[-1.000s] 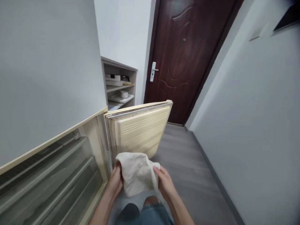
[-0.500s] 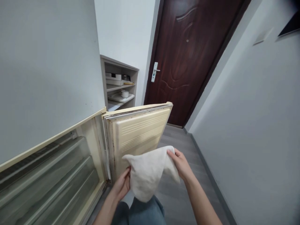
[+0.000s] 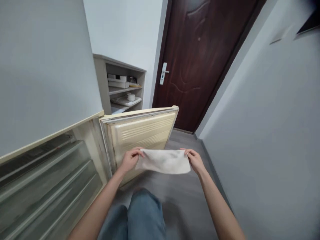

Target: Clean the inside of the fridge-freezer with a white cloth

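Note:
A white cloth (image 3: 163,162) stretches between my two hands, its top edge nearly level and its lower part blurred by motion. My left hand (image 3: 131,159) pinches the cloth's left corner. At the opposite corner, my right hand (image 3: 194,160) is closed on it between thumb and fingers. Just behind the cloth stands the open lower door (image 3: 142,130) of a fridge, cream-coloured inside, with dark stains along its seal. To the left, the fridge compartment (image 3: 47,186) shows greenish, translucent drawer fronts.
A grey shelf unit (image 3: 100,83) holding boxes and a white cup (image 3: 130,97) stands behind the fridge. Beyond is a dark red-brown door (image 3: 200,60) with a silver handle (image 3: 163,73). A pale wall (image 3: 270,133) runs along the right. My knees (image 3: 145,213) are below, over grey flooring (image 3: 185,193).
The cloth hung in loose folds before; now it is spread taut between my hands. Both hands have risen, and the left has turned over the cloth's corner. My view has shifted slightly.

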Demonstrator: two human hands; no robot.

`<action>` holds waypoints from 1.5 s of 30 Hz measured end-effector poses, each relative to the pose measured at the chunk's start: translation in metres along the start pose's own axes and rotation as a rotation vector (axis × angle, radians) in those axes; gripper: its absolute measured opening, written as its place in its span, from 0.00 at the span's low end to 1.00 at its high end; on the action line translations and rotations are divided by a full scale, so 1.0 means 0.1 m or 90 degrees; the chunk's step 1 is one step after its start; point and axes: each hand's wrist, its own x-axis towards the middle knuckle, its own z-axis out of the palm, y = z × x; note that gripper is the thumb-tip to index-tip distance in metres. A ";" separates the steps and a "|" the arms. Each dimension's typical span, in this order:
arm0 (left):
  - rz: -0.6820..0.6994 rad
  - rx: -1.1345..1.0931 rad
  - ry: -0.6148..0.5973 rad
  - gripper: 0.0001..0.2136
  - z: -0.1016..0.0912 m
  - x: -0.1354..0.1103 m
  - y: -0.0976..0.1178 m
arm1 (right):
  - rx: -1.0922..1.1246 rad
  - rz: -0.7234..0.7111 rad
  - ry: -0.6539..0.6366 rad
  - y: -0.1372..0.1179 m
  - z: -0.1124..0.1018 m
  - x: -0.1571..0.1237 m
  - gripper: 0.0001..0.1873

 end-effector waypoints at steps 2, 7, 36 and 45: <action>-0.010 -0.003 0.008 0.08 0.06 -0.04 0.05 | 0.053 -0.017 -0.002 0.09 0.02 -0.02 0.09; -0.097 0.000 -0.105 0.25 0.10 -0.09 -0.06 | 0.169 0.031 -0.020 0.11 0.11 -0.04 0.11; -0.042 0.144 -0.275 0.11 0.46 -0.82 1.01 | 0.410 0.485 -0.312 0.14 1.56 -0.92 0.19; -0.014 0.020 0.008 0.09 -0.13 -1.03 1.13 | 0.302 0.017 0.094 -0.89 1.74 -0.31 0.20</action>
